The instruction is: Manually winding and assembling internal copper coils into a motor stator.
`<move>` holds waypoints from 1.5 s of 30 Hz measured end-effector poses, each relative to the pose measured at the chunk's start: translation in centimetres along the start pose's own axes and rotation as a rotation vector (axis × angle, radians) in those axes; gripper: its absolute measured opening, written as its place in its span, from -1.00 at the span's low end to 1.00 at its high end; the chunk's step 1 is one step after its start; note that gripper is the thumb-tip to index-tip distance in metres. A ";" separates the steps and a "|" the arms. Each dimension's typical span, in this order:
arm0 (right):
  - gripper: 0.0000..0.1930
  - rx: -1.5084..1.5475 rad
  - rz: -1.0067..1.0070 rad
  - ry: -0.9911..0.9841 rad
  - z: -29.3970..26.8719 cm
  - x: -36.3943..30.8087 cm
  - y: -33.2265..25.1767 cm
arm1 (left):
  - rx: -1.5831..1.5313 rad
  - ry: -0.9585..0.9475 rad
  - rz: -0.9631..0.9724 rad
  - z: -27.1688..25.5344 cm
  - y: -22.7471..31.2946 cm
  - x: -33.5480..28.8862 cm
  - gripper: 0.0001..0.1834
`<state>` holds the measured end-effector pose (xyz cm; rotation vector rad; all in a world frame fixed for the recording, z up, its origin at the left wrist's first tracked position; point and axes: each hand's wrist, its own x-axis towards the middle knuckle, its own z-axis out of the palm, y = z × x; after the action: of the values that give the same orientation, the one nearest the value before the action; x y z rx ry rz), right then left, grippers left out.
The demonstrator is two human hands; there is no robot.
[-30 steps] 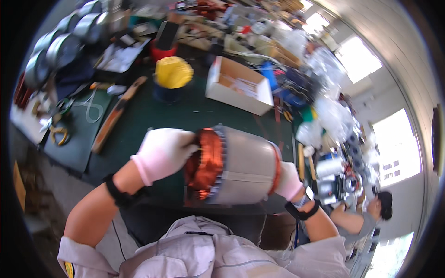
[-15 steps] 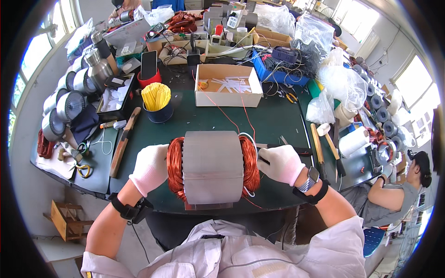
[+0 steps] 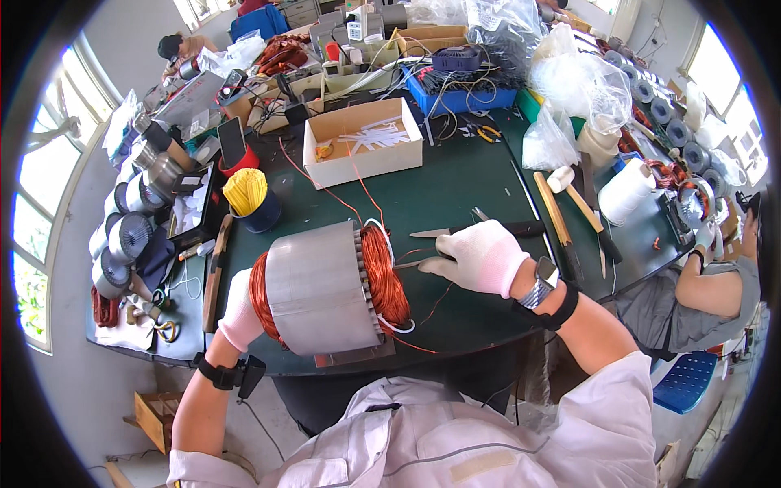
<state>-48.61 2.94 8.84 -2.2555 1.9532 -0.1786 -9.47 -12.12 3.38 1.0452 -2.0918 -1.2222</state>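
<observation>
A grey cylindrical motor stator (image 3: 316, 281) lies on its side in front of me, with copper windings (image 3: 387, 285) bulging from both ends. White sleeving loops around the right-hand winding, and thin red wires run from it. My left hand (image 3: 239, 315), in a white glove, is against the left winding; its fingers are hidden behind the stator. My gloved right hand (image 3: 486, 256) pinches a thin, flat tool (image 3: 408, 264) whose tip reaches the right winding. Just beyond that hand lies a knife (image 3: 525, 230) with a dark handle.
An open cardboard box (image 3: 370, 169) of white strips stands behind the stator. Left of it is a dark cup (image 3: 259, 213) of yellow sticks. A mallet (image 3: 579, 199) and wooden tools lie at right. Wire spools (image 3: 130, 236) crowd the left; another person sits far right.
The stator has turned, its right end now facing me more. My right hand has drawn slightly away from the winding, showing the thin tool. The whole view has also shifted.
</observation>
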 end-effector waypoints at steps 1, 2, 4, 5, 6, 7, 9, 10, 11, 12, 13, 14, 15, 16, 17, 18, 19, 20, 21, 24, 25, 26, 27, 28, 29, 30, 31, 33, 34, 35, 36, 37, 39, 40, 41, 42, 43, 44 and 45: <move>-0.45 -0.013 -0.004 -0.003 0.1 -0.1 0.1 | -0.043 -0.012 -0.031 0.0 0.2 0.0 -0.71; -0.45 -0.001 -0.007 0.001 -0.1 -0.1 0.3 | -0.032 -0.012 -0.036 -0.5 0.1 0.0 -0.71; -0.45 -0.023 0.023 -0.068 -1.5 -0.6 0.3 | 0.269 -0.060 -0.042 -1.9 -0.6 -0.1 -0.69; -0.44 -0.044 0.045 -0.072 -2.2 -1.1 0.3 | 0.279 -0.059 -0.051 -2.4 -0.7 -0.3 -0.69; -0.44 -0.042 0.036 -0.064 -1.4 -1.2 0.9 | 0.413 -0.080 0.016 -2.9 -0.8 -0.5 -0.67; -0.44 -0.046 0.031 -0.052 -0.9 -1.3 1.3 | 0.543 -0.103 0.091 -3.1 -0.8 -0.5 -0.65; -0.43 -0.034 0.028 -0.029 -0.6 -1.4 1.2 | 0.507 -0.078 0.082 -2.6 -0.9 -0.6 -0.59; -0.43 -0.030 0.024 -0.008 -0.6 -1.3 1.2 | 0.438 -0.053 0.087 -1.7 0.5 -0.7 -0.64; -0.43 -0.027 0.017 -0.007 -0.5 -1.2 1.3 | 0.368 -0.028 0.093 -1.2 1.3 -0.8 -0.68; -0.43 -0.017 0.030 -0.017 -0.4 -1.1 1.5 | 0.230 0.021 0.102 -0.9 -0.6 -0.7 -0.64; -0.43 -0.010 0.041 -0.026 -0.5 -1.2 1.5 | 0.234 0.027 0.099 -0.8 -0.3 -0.7 -0.64; -0.43 -0.010 0.035 -0.023 -0.4 -1.1 1.7 | 0.237 0.015 0.105 -0.5 0.4 -0.5 -0.63; -0.43 -0.016 0.023 -0.010 -0.1 -1.0 1.9 | 0.239 0.002 0.113 -0.1 1.1 -0.1 -0.62; -0.43 -0.029 0.012 0.003 -0.1 -1.1 2.2 | 0.206 -0.004 0.140 0.1 2.3 0.0 -0.63; -0.43 -0.038 0.012 0.006 -0.5 -1.3 2.2 | 0.202 0.001 0.147 0.2 2.0 0.2 -0.63; -0.43 -0.027 0.033 -0.026 -1.1 -1.6 2.2 | 0.287 0.010 0.210 0.2 1.3 0.5 -0.64; -0.43 -0.016 0.038 -0.057 -1.6 -1.4 2.1 | 0.379 0.033 0.265 -0.2 0.6 0.6 -0.65; -0.41 -0.021 0.043 -0.028 -2.0 -1.6 2.2 | 0.380 0.052 0.268 -0.8 -0.1 0.6 -0.65; -0.43 -0.060 0.039 -0.009 -2.7 -2.2 2.3 | 0.407 0.018 0.224 -1.4 -0.8 0.6 -0.66; -0.51 -0.100 -0.014 0.000 -3.4 -3.6 2.9 | 0.341 0.074 0.217 -0.8 0.0 -0.6 -0.70; -0.54 -0.066 0.052 -0.011 -3.5 -4.4 3.1 | 0.394 0.073 0.173 -0.2 1.3 -0.7 -0.72; -0.58 0.000 0.041 -0.024 -2.9 -5.1 4.4 | 0.504 0.124 0.235 0.5 1.0 -0.7 -0.76; -0.62 0.058 0.042 -0.046 -2.5 -5.8 5.7 | 0.607 0.167 0.296 1.3 0.5 -0.4 -0.80; -0.67 0.165 0.188 -0.029 -1.9 -5.6 6.1 | 0.614 0.168 0.250 1.8 0.7 -0.3 -0.84; -0.73 0.266 0.344 -0.014 -1.3 -5.5 6.3 | 0.613 0.162 0.206 1.9 1.1 0.0 -0.87; -0.77 0.237 0.369 0.124 -0.2 -5.4 6.5 | 0.564 0.021 0.034 1.1 2.5 0.3 -0.74; -0.80 0.208 0.396 0.267 1.1 -5.4 6.9 | 0.256 -0.148 -0.191 -0.3 4.1 0.7 -0.78; -0.78 0.090 0.297 0.513 1.3 -5.5 6.4 | 0.263 -0.024 -0.006 -3.1 2.6 -0.8 -0.83; -0.80 0.170 0.299 0.532 0.3 -5.2 4.9 | 0.400 -0.012 0.067 -4.4 0.7 -1.3 -0.80; -0.82 0.255 0.300 0.548 -0.9 -4.7 3.1 | 0.618 0.032 0.217 -5.2 -1.2 -2.0 -0.78; -0.83 0.315 0.253 0.552 -2.0 -3.9 1.0 | 0.697 -0.019 0.310 -5.8 -2.6 -2.5 -0.79; -0.84 0.335 0.182 0.587 -2.9 -2.7 -1.6 | 0.771 -0.072 0.416 -6.0 -3.7 -2.5 -0.80; -0.83 0.411 0.070 0.593 -3.8 -0.3 -3.9 | 0.873 -0.211 0.402 -4.6 -3.4 -2.2 -0.88; -0.81 0.520 0.125 0.648 -3.7 1.1 -5.5 | 0.957 -0.220 0.431 -3.5 -3.7 -1.9 -0.94; -0.79 0.514 0.140 0.660 -3.8 2.5 -6.5 | 0.920 -0.208 0.438 -3.2 -4.2 -1.8 -0.94; -0.77 0.697 0.149 0.646 -3.8 4.2 -7.7 | 0.900 -0.202 0.342 -3.1 -4.5 -1.9 -0.93; -0.76 0.880 0.171 0.627 -4.2 5.7 -8.6 | 0.875 -0.207 0.248 -2.9 -4.3 -2.0 -0.93; -0.74 0.917 0.129 0.646 -4.1 7.1 -9.9 | 0.805 -0.159 0.221 -3.5 -4.2 -2.3 -0.92; -0.74 0.851 0.177 0.589 -4.4 7.6 -10.6 | 0.731 -0.077 0.206 -3.5 -5.3 -2.7 -0.92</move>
<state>-38.02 -3.21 15.08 -1.5378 1.7527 -1.4626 -3.41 -13.26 0.32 1.0314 -2.7049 -0.3874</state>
